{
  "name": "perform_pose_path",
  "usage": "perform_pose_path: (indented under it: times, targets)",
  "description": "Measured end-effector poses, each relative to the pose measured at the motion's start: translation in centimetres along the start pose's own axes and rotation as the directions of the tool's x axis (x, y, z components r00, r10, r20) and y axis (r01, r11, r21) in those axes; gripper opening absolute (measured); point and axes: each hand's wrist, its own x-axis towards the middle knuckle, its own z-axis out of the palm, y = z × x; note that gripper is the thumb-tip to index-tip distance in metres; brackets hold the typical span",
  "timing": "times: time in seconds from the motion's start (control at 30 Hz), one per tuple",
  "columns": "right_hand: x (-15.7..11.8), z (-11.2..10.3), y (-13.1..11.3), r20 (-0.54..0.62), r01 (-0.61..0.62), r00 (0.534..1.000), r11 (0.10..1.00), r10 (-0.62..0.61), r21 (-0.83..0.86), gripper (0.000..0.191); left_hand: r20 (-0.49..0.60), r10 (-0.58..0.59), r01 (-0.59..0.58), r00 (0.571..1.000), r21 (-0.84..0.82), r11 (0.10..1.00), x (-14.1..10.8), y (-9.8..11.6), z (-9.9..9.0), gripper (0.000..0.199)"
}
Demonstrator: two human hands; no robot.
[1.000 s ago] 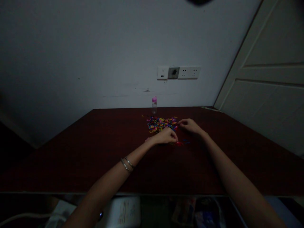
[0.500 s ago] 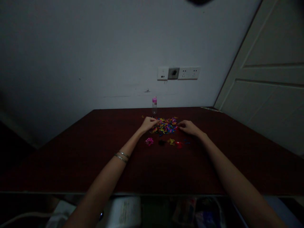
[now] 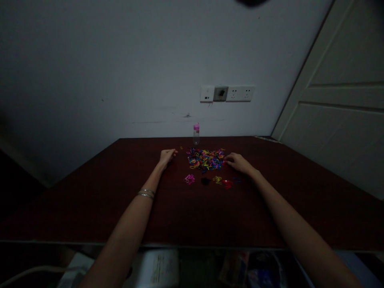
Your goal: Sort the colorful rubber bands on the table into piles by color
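Note:
A heap of small multicoloured bands (image 3: 207, 159) lies on the dark red table (image 3: 180, 216). Left of the heap, my left hand (image 3: 168, 156) rests closed, its fingers curled together; whatever they may hold is too small to make out. My right hand (image 3: 237, 161) touches the heap's right edge with thumb and fingertips pinched on something I cannot make out. Nearer to me lie small separate groups in a row: pink bands (image 3: 189, 179), black ones (image 3: 205, 181), yellow ones (image 3: 217, 180), red ones (image 3: 227, 184) and a few dim blue ones (image 3: 237, 180).
Behind the heap stands a clear bottle with a pink cap (image 3: 196, 134), close to the wall. One yellow band (image 3: 181, 148) lies apart at the back. Sockets (image 3: 240, 93) are on the wall. Below the table's front edge are a white box (image 3: 159, 268) and packages (image 3: 234, 268).
My left hand has moved left, away from the heap, uncovering its left side. My right hand has stayed at the heap's right edge.

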Motion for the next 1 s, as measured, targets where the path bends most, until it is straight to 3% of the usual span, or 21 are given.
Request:
perform_pose_path:
  times: [0.57, 1.0]
  targets:
    - [-0.1, -0.2, -0.1, -0.004, -0.013, 1.000, 0.999, 0.013, 0.036, 0.017, 0.003, -0.005, 0.005, 1.000, 0.067, 0.998, -0.4, 0.2, 0.3, 0.028]
    - [-0.6, -1.6, -0.6, -0.088, -0.073, 0.992, 0.982, 0.090, 0.173, 0.025, 0.024, 0.029, -0.031, 0.999, 0.108, 0.994, -0.7, 0.3, 0.3, 0.028]
